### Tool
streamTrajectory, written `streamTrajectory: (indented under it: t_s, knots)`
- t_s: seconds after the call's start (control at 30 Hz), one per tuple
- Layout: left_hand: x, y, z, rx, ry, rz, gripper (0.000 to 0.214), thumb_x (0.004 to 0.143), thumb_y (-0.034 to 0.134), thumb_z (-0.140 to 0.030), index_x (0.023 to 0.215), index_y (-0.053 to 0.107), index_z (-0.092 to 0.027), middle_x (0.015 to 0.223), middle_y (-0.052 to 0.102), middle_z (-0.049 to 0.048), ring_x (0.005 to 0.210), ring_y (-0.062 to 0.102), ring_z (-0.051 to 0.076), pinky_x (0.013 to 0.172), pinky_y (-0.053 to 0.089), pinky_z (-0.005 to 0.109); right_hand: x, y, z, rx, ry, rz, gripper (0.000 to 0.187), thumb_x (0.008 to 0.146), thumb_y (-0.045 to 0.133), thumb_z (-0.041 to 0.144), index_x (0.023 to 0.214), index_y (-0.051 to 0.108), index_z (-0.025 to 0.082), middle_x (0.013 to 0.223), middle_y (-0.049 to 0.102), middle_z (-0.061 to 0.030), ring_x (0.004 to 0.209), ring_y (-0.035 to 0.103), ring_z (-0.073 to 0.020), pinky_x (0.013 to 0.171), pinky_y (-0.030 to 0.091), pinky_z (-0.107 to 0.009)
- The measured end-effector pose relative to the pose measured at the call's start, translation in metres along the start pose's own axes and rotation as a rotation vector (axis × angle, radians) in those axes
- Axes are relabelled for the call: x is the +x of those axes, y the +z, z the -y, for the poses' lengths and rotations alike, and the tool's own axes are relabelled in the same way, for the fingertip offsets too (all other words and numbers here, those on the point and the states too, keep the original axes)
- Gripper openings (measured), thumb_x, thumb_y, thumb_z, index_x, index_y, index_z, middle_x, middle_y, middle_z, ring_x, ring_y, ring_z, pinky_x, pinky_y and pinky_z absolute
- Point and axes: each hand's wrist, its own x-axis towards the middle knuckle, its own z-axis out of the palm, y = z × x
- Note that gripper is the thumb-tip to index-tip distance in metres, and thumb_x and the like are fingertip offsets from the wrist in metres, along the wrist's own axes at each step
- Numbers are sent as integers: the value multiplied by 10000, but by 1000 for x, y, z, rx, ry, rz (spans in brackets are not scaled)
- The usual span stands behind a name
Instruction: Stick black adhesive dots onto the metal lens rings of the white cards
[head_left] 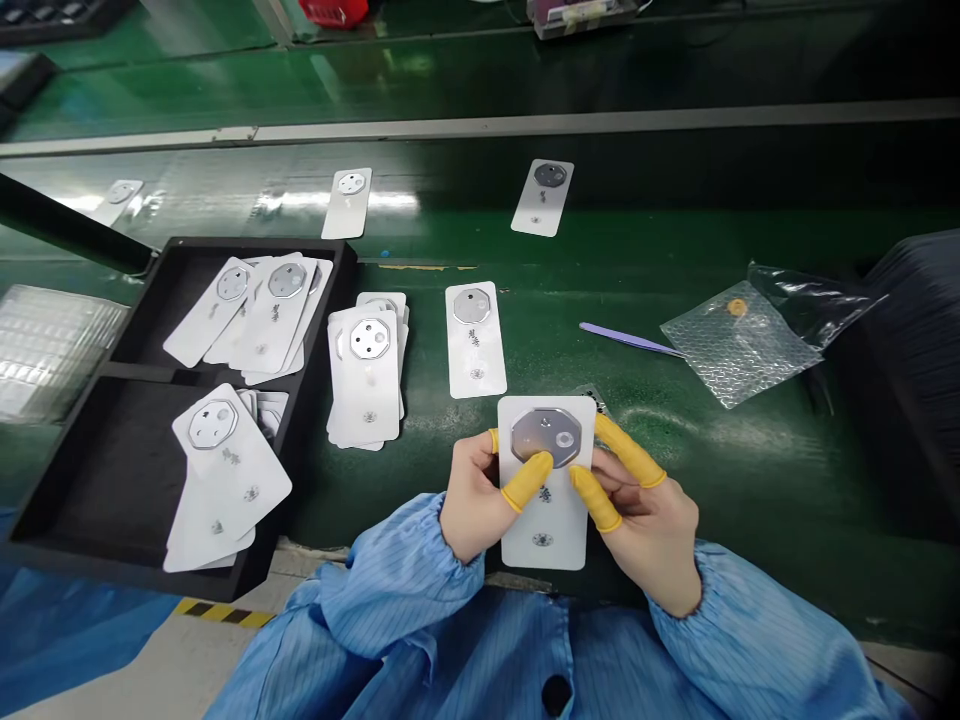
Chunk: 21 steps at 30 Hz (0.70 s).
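Observation:
Both my hands hold one white card (545,520) bearing a shiny octagonal metal plate (546,436) near its top. My left hand (480,495) grips the card's left edge, its yellow-cotted thumb pressed on the plate's lower edge. My right hand (645,520) grips the right edge, with yellow cots on thumb and forefinger. Both sleeves are light blue. A single similar card (475,340) lies just beyond on the green bench, and a stack of them (367,375) lies to its left.
A black two-compartment tray (127,480) at left holds several more cards. Purple tweezers (626,340) and a bubble-wrap bag (731,345) lie at right. Three cards (542,198) (348,203) (118,198) lie on the green conveyor belt beyond. A clear ribbed sheet (45,345) sits far left.

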Motion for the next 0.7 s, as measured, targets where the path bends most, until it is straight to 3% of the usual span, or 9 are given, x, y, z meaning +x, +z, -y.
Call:
streamTrajectory:
  t_s: [0.2,0.3,0.37,0.4,0.47,0.5,0.53,0.63,0.7]
  knots:
    - [2,-2,1,61,31,-29,290,625,800,-372,644,667,-115,555,639,14,455,548,115,442,470,231,1,2,-6,-41,-51,58,443,851,616,159,1283,552,235,1059,720,-50,801,728,-183,668,640,-274]
    - [10,-14,-6,61,33,-13,252,644,801,-330,664,671,-114,602,677,30,484,595,135,457,491,238,11,-6,-6,-178,-154,158,558,884,575,201,1409,389,236,1267,613,-99,1040,667,-220,825,612,-357]
    - [16,-28,-15,29,132,-95,283,647,806,-290,854,680,-144,731,721,27,555,646,154,498,525,247,15,-17,-10,-425,-261,250,604,857,621,242,1412,384,229,1392,496,-126,1253,515,-269,995,503,-478]
    - [19,-37,-19,7,202,-153,419,653,805,-263,1032,646,-186,798,733,16,598,668,162,528,542,257,15,-23,-13,-550,-315,298,582,842,640,249,1384,429,225,1425,453,-133,1319,433,-294,1043,437,-535]
    - [22,-52,-25,-5,300,-236,778,682,783,-218,1356,406,-314,904,741,-7,700,702,184,604,570,294,15,-33,-21,-698,-409,366,453,843,633,213,1286,538,217,1426,452,-133,1357,368,-316,1059,388,-593]
    - [23,-58,-26,25,315,-249,844,703,763,-207,1408,322,-349,948,741,-8,767,710,197,653,577,316,14,-38,-25,-707,-443,367,395,855,608,172,1246,570,213,1397,487,-130,1345,390,-309,1047,408,-588]
    - [23,-61,-25,88,309,-239,798,723,741,-207,1403,348,-350,994,738,1,855,707,211,719,574,335,13,-41,-27,-689,-463,338,367,861,585,128,1219,587,210,1359,529,-125,1322,429,-295,1035,436,-568]
    - [24,-58,-15,393,269,-140,379,758,685,-244,1135,660,-218,1126,706,57,1070,639,256,917,506,378,13,-47,-24,-566,-461,142,386,842,573,53,1189,607,218,1256,611,-102,1205,555,-251,995,504,-497]
    - [22,-47,-4,560,238,3,272,801,635,-314,999,718,-147,1057,727,93,999,660,270,905,502,393,15,-49,-17,-513,-465,27,413,816,589,25,1175,620,228,1240,619,-95,1142,597,-245,955,534,-473]
